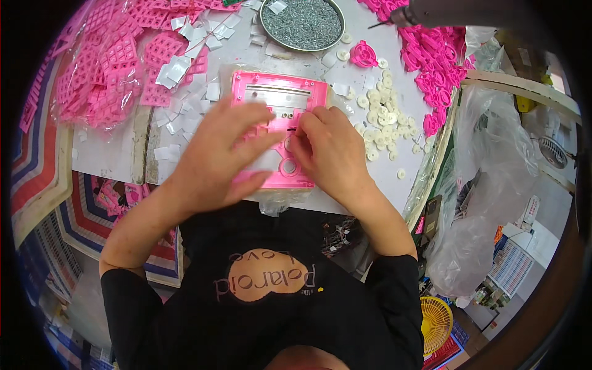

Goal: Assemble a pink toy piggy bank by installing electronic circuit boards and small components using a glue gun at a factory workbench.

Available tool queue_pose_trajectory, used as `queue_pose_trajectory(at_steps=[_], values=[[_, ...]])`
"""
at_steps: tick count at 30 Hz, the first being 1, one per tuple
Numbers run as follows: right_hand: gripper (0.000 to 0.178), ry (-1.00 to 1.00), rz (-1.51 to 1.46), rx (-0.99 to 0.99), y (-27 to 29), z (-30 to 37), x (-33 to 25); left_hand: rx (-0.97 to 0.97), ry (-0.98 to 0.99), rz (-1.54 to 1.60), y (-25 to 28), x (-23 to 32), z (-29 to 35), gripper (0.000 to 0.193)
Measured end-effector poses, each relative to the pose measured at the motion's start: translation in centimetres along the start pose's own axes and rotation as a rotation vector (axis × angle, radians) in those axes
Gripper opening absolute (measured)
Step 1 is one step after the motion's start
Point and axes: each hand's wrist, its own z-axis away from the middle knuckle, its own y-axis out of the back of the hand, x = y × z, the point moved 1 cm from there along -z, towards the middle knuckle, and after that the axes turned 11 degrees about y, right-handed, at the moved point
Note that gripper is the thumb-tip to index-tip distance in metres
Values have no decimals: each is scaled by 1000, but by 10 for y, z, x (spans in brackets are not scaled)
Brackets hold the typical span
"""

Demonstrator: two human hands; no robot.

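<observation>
A pink plastic panel [279, 92] with a long slot and round holes lies flat on the white table [111, 154], on a clear plastic sheet. My left hand [219, 154] rests spread over its left half, fingers apart, pressing on it. My right hand [330, 151] lies on its right half, fingertips pinched at a small dark part near the panel's middle; what it pinches is too small to tell.
A round metal dish of small grey screws [302, 23] stands at the back. Pink keypad pieces in clear bags [105, 74] lie left, white squares [179, 68] beside them. White round discs [382, 117] and pink ring parts [435, 58] lie right. A power screwdriver [431, 12] hangs above.
</observation>
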Motion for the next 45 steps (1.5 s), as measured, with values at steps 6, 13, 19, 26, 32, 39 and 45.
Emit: queue_pose_trajectory(at_steps=[6,13,19,26,32,39,45], values=[[16,35,85,33,-5,-1,-4,180,68,-180,16,-28,-95,29],[21,39,-8,146,-7,4,-5,-69,186,-672,-37,-83,-202,13],[27,128,-163,1115,69,15,71,-77,124,-666,-38,-80,-197,16],[48,213,-1063,793,150,-45,101,-99,159,-769,-52,-86,-206,18],[52,157,-980,418,121,-32,92,-106,49,-732,-53,-89,-204,25],[45,361,-1279,430,88,-27,50,-119,155,-725,-41,-79,-205,27],[53,292,-1274,542,84,-10,23,-139,84,42,-3,-26,-136,14]])
